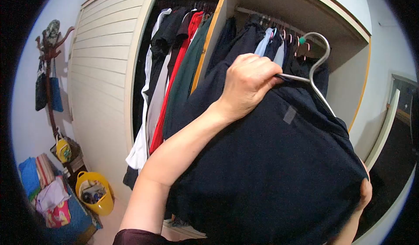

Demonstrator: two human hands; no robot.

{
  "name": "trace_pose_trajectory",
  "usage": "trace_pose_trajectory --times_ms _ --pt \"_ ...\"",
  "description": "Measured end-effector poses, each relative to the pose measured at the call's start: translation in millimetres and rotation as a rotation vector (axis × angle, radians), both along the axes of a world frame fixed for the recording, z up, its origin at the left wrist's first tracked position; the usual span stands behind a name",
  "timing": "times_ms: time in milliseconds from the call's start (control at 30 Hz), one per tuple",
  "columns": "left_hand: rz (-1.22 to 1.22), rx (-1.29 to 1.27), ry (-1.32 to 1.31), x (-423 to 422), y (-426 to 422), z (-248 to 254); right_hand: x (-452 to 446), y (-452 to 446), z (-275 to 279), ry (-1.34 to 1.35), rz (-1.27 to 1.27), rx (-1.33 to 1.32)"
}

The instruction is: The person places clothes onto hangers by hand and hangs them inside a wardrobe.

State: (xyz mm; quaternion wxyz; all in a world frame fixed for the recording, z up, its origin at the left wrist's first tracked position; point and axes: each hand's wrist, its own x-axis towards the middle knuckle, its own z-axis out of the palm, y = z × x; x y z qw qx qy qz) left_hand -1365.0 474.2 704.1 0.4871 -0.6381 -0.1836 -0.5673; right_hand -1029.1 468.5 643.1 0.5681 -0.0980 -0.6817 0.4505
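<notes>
The left hand (251, 81) was closed on the dark garment (262, 170) and its metal hanger (321, 66); the right (365, 193) curled round its far edge. Held up, it partly blocked the open wardrobe (358, 77) of hanging clothes (187, 66).

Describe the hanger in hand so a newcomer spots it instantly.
Find the open wardrobe. In front of it, a big dark garment is held up, with a metal hanger at its top. Unlike the hangers on the rail, this one is gripped by the left hand, its hook free and green-tipped.
</notes>
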Motion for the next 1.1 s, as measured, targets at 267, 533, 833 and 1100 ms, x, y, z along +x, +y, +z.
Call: trace_pose_trajectory --times_ms 267,533,833,1100 --pt "-0.056 -0.031 0.061 -69.1 59.5 29.3 -110.7 -29.1 35.1 -0.161 -0.054 -0.108" --pt "0.037 -0.134 -0.504 -150.7 96.0 -4.0 -118.4 -1.8 41.6 0.092 -0.064 0.079" --pt "-0.465 -0.211 -0.55 -143.7 107.5 -56.1 -138.4 2.9 86.6 0.105 -0.633 0.252" --pt "-0.627 -0.553 -0.356 -144.0 144.3 34.0 -255.6 7.1 136.3 -0.108 -1.014 0.676"
